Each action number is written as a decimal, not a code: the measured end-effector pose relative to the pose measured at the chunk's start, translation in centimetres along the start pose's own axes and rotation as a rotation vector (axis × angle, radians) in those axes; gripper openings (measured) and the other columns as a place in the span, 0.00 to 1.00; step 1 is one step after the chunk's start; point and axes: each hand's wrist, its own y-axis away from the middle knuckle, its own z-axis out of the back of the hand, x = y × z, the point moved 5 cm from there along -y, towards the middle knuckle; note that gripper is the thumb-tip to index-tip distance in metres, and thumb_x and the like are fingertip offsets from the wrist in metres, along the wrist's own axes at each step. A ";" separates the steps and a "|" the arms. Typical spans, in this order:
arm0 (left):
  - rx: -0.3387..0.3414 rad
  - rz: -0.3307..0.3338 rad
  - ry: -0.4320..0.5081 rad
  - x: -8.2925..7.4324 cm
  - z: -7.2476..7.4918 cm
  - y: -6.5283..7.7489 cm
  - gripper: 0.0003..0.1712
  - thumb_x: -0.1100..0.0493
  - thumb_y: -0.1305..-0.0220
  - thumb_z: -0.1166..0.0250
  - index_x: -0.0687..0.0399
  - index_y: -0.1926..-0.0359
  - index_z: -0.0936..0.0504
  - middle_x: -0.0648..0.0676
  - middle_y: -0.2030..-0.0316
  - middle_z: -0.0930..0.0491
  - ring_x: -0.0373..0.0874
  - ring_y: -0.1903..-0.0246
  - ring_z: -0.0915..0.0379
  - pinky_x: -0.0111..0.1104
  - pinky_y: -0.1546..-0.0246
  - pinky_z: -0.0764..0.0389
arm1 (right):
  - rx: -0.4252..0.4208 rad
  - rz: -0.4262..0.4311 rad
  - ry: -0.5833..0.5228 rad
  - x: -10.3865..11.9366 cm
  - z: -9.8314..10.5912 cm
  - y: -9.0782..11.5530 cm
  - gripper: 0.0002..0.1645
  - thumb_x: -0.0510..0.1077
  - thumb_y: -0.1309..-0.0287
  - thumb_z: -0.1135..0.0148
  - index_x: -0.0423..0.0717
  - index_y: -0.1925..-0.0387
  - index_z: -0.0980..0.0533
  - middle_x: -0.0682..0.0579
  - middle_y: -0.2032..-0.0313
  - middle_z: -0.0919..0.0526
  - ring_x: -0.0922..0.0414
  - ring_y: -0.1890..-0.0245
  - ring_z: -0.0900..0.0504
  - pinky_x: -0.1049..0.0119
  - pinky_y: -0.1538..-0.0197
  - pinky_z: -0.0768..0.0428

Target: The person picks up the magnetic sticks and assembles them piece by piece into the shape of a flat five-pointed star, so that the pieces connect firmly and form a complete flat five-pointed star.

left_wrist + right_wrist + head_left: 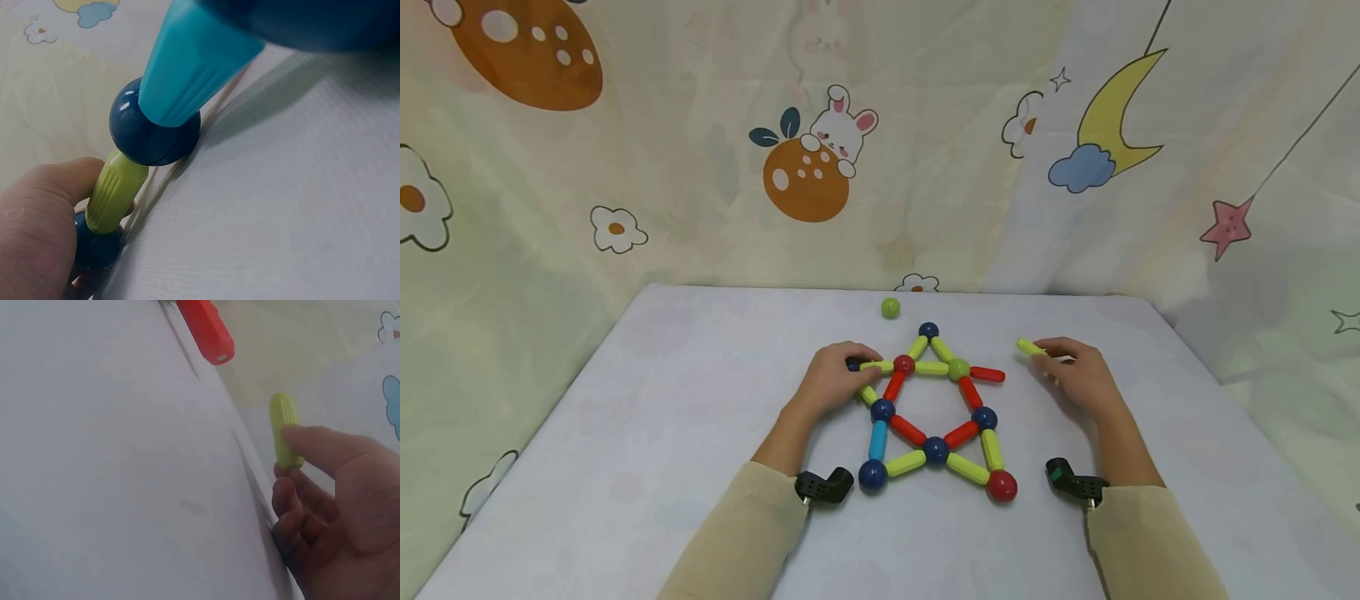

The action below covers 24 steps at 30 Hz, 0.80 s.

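A flat star-shaped figure of magnetic rods and balls lies on the table, with several dark blue balls [936, 451] around its ring. My left hand [831, 379] holds the dark blue ball [97, 247] at the figure's left tip, where two yellow-green rods meet; the hand partly covers it. Off to the right, my right hand [1075, 377] pinches a loose yellow-green rod [284, 412] between thumb and fingers, apart from the figure. Between the two hands, a red rod [988, 375] sticks out from the green ball [958, 369], its outer end free.
A loose green ball [891, 308] lies near the table's back edge, behind the figure. The lower tips end in a dark blue ball [872, 475] and a red ball [1002, 486]. A patterned cloth [700, 167] hangs behind the white table [700, 400].
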 end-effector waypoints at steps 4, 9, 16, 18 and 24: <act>-0.001 0.001 0.008 0.0 0.0 0.0 0.13 0.51 0.35 0.30 0.46 0.51 0.10 0.51 0.46 0.14 0.52 0.40 0.23 0.50 0.34 0.25 | 0.015 -0.034 -0.072 -0.2 0.3 0.1 0.30 0.57 0.26 0.44 0.46 0.30 0.27 0.39 0.37 0.25 0.49 0.54 0.23 0.70 0.61 0.23; 0.002 0.006 0.007 0.1 0.0 -0.1 0.13 0.50 0.35 0.30 0.45 0.51 0.10 0.51 0.46 0.14 0.52 0.40 0.23 0.50 0.34 0.25 | 0.047 -0.041 -0.162 -0.2 0.4 0.1 0.33 0.60 0.27 0.42 0.47 0.30 0.27 0.42 0.37 0.26 0.53 0.57 0.23 0.71 0.59 0.21; 0.008 0.016 0.004 0.1 0.0 -0.2 0.13 0.50 0.34 0.29 0.45 0.51 0.10 0.51 0.46 0.14 0.52 0.39 0.24 0.50 0.33 0.26 | 0.165 -0.025 -0.290 -0.7 0.1 0.0 0.34 0.58 0.30 0.37 0.44 0.31 0.27 0.51 0.43 0.24 0.59 0.56 0.19 0.73 0.53 0.17; 0.009 0.018 0.003 0.1 0.0 -0.2 0.13 0.50 0.34 0.29 0.45 0.51 0.10 0.51 0.45 0.14 0.52 0.38 0.24 0.50 0.33 0.26 | 0.215 -0.020 -0.359 -0.7 -0.1 0.1 0.33 0.55 0.31 0.35 0.42 0.32 0.27 0.53 0.44 0.24 0.60 0.55 0.18 0.72 0.51 0.16; 0.013 0.022 0.003 0.1 0.0 -0.2 0.13 0.50 0.34 0.29 0.45 0.51 0.10 0.51 0.45 0.14 0.53 0.39 0.24 0.50 0.33 0.26 | 0.310 0.014 -0.418 -0.7 -0.9 0.3 0.26 0.51 0.33 0.32 0.44 0.39 0.21 0.57 0.47 0.21 0.60 0.54 0.14 0.71 0.48 0.16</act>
